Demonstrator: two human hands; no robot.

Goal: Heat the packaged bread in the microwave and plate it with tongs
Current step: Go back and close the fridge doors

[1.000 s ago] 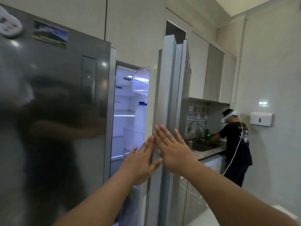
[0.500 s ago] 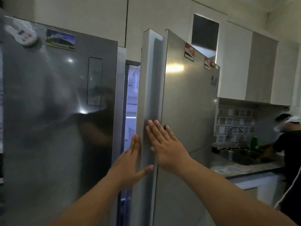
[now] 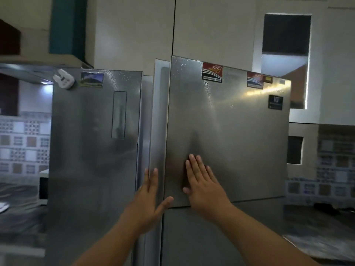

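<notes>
Item: my left hand (image 3: 148, 196), fingers straight and spread, lying flat along the door edge (image 3: 159, 150) of the right refrigerator door (image 3: 226, 135), thumb splayed toward the door's front. Item: my right hand (image 3: 201, 187), also flat and holding nothing, palm pressed on the steel face just beside the left hand; the two hands near each other but not touching. Item: the door, standing slightly proud of the left refrigerator door (image 3: 92, 150), a narrow gap showing between them, so I judge it not yet seated. Item: magnets and stickers along the tops of both doors, among them a white rabbit-shaped magnet (image 3: 63, 80) and a KFC sticker (image 3: 212, 72). Item: packaged bread, microwave, tongs, plate: none in view; I cannot tell where the bread is. Risks, as I judge them: my left fingers sit right at the closing edge and could be pinched if I push through without sliding them clear; a weak push could leave the seal open and the door drifting back; a hard shove could jar loose the magnets; palms may slip on smooth steel.
</notes>
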